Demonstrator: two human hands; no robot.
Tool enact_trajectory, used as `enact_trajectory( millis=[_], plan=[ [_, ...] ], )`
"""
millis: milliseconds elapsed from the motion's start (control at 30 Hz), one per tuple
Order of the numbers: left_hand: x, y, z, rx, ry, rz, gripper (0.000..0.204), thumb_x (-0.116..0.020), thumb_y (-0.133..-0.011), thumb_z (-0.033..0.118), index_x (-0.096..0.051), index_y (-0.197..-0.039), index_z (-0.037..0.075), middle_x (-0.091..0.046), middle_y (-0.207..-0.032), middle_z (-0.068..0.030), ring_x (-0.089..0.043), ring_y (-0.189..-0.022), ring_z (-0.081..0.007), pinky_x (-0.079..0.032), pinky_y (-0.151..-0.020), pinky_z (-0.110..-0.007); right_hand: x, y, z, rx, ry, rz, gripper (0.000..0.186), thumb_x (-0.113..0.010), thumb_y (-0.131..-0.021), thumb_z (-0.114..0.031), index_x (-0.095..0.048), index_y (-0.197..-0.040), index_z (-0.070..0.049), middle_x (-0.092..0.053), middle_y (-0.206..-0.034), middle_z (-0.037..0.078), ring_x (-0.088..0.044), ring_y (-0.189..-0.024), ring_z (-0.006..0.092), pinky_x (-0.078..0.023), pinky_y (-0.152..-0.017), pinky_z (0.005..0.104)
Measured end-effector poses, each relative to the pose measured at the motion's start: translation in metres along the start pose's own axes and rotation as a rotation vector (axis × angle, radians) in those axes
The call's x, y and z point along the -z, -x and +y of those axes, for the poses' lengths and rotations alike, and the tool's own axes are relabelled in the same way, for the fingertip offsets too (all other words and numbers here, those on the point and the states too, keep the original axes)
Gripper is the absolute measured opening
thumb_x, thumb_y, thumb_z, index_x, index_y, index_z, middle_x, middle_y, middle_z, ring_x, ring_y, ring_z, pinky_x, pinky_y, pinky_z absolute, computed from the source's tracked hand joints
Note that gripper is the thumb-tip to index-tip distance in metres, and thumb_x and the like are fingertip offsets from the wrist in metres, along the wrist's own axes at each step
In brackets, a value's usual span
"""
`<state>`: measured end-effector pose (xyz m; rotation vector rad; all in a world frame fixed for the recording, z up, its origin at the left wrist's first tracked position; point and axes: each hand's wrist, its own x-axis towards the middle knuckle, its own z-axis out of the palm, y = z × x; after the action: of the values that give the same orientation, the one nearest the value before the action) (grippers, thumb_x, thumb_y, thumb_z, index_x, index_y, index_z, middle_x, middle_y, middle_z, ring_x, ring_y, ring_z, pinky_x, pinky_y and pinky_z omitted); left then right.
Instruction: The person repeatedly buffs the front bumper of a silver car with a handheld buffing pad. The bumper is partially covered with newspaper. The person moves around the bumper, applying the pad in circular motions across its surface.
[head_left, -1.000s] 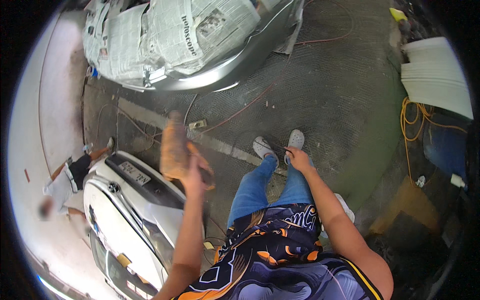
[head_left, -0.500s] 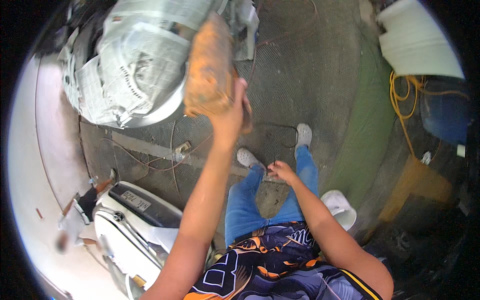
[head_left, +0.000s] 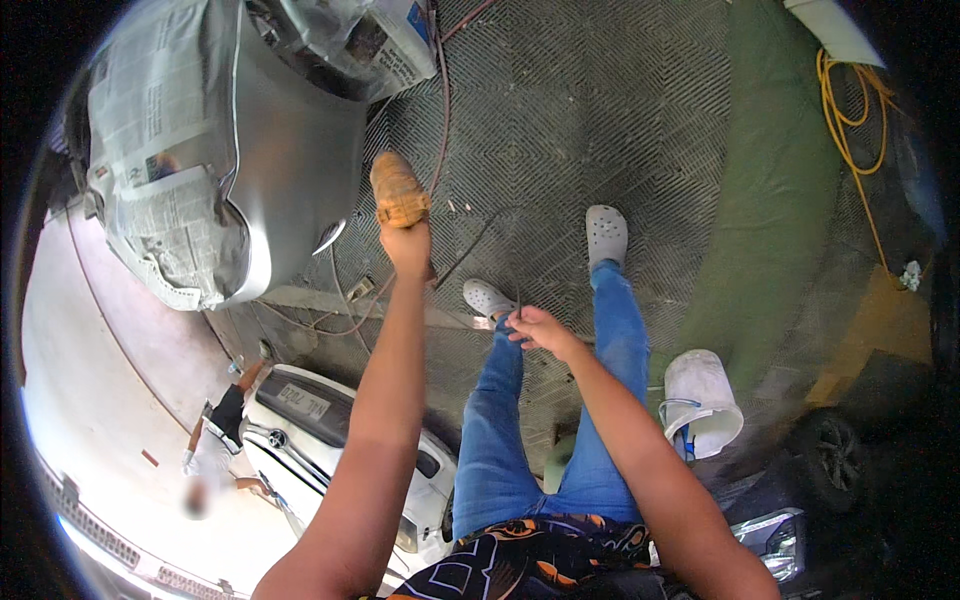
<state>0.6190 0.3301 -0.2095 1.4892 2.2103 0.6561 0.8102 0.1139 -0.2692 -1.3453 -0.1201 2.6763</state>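
Note:
My left hand is closed around a worn, scuffed orange tool with a thick rounded body, held out beside the car. Its exact kind does not show clearly. A dark cord loops over the floor between the tool and my right hand. The fingers of that hand pinch the cord in front of my legs. Left of the tool stands a silver car body, partly covered with newspaper.
A white bucket stands to my right, near a dark car's wheel. Green matting runs along the right, with a yellow hose beyond. At lower left, a person is beside a white vehicle. A reddish hose crosses the floor.
My left hand has lowered the orange tool away from me, and it looks smaller now. The right hand has shifted slightly left with the cord. My view has swung, showing more silver bodywork.

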Motion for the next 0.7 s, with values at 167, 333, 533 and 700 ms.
enact_trajectory(
  millis=[167, 333, 533, 700],
  plan=[
    [0.001, -0.025, -0.012, 0.117, -0.009, -0.135, 0.035, -0.072, -0.083, 0.008, -0.063, -0.116, 0.000, -0.069, -0.111, -0.0124, -0.066, -0.104, -0.0279, -0.050, -0.093, -0.040, 0.007, -0.028, 0.015, 0.045, 0.257, -0.083, 0.036, -0.060, -0.097, -0.042, -0.060, -0.111, -0.008, -0.066, -0.094, 0.003, -0.065, -0.081, 0.0134, -0.052, -0.060, 0.0305],
    [0.068, -0.045, 0.088, -0.525, -0.159, 0.167, 0.026, -0.068, -0.090, 0.017, -0.065, -0.112, 0.004, -0.067, -0.096, -0.0096, -0.064, -0.091, -0.0248, -0.049, -0.085, -0.039, 0.000, -0.030, 0.004, 0.068, 0.310, -0.130, 0.031, -0.063, -0.096, -0.039, -0.061, -0.101, -0.009, -0.063, -0.085, 0.000, -0.061, -0.072, 0.0117, -0.049, -0.057, 0.0298],
    [0.122, -0.075, 0.197, -0.407, -0.066, 0.174, 0.013, -0.065, -0.094, 0.017, -0.063, -0.093, 0.005, -0.060, -0.073, -0.0037, -0.056, -0.068, -0.0153, -0.047, -0.068, -0.032, 0.001, -0.021, 0.002, 0.199, 0.334, -0.098, 0.027, -0.063, -0.098, -0.035, -0.062, -0.096, -0.008, -0.060, -0.080, -0.001, -0.058, -0.073, 0.0111, -0.048, -0.067, 0.0306],
    [0.114, -0.011, 0.164, -0.051, 0.516, 0.110, 0.013, -0.067, -0.092, 0.013, -0.059, -0.086, 0.005, -0.055, -0.073, -0.0035, -0.054, -0.067, -0.0141, -0.046, -0.063, -0.029, 0.000, -0.037, 0.013, 0.141, 0.343, 0.019, 0.030, -0.060, -0.099, -0.032, -0.065, -0.104, -0.002, -0.064, -0.084, 0.003, -0.060, -0.074, 0.0144, -0.050, -0.069, 0.0332]
  ],
)
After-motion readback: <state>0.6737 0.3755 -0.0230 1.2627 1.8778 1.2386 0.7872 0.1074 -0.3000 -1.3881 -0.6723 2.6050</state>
